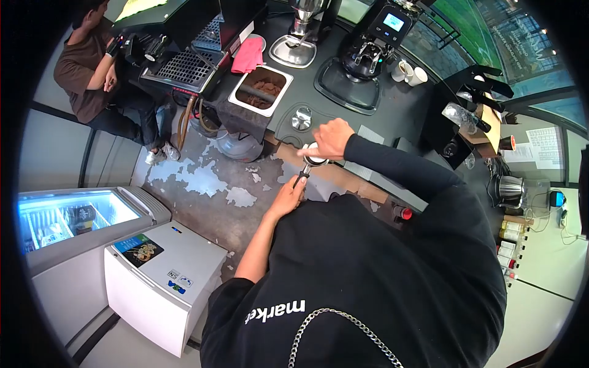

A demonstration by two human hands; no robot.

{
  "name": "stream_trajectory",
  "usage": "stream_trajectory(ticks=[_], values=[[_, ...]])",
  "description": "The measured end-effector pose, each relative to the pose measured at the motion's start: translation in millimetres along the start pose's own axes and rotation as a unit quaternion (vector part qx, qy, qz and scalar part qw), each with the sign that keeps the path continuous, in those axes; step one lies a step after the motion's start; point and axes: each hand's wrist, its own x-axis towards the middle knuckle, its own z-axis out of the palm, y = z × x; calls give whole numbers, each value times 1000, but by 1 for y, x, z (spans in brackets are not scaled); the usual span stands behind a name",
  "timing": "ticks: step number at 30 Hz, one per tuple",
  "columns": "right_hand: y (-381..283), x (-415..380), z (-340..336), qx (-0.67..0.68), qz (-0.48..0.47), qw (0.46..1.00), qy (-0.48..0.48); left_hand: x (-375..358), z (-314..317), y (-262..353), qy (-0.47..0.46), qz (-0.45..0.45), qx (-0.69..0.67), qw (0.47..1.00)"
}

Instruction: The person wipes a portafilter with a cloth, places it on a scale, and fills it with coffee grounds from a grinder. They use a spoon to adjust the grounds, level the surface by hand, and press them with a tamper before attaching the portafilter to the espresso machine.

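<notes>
My left hand [288, 197] is closed round the black handle of a portafilter [304, 173], which points away from me with its metal basket at the far end. Over the basket, my right hand [333, 140] has its fingers folded on a small white item [311, 151]; whether it is cloth or something else is unclear. Just beyond my hands, a round metal tool [302, 119] rests on a dark mat at the counter edge. A white-rimmed container [283, 105] with brown grounds and a bar across it stands further left.
Behind are a grinder [368, 58], a metal tray [293, 51], a pink cloth [248, 56] and paper cups [418, 76]. An espresso machine [187, 66] stands left, near a seated person [83, 73]. White freezers [175, 251] are lower left; a water jug [239, 147] is under the counter.
</notes>
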Motion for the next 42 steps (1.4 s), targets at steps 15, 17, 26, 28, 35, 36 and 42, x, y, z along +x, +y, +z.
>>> stream_trajectory(ticks=[15,17,26,28,35,36,42], values=[[16,-7,28,-18,-278,959,57,2,6,-3,1,-15,-7,1000],[3,14,18,-17,-150,984,-94,2,6,0,1,-18,-5,1000],[10,0,37,39,-153,985,67,5,5,-9,-8,-31,-34,999],[2,9,29,41,-48,998,-19,3,6,-6,-5,-39,-37,999],[14,0,30,-1,-217,976,13,2,4,-3,-7,-36,-20,999],[11,6,26,-1,-217,976,12,3,4,-3,-8,-38,-25,999],[12,-4,35,1,-211,975,64,1,5,3,0,-31,-2,1000]])
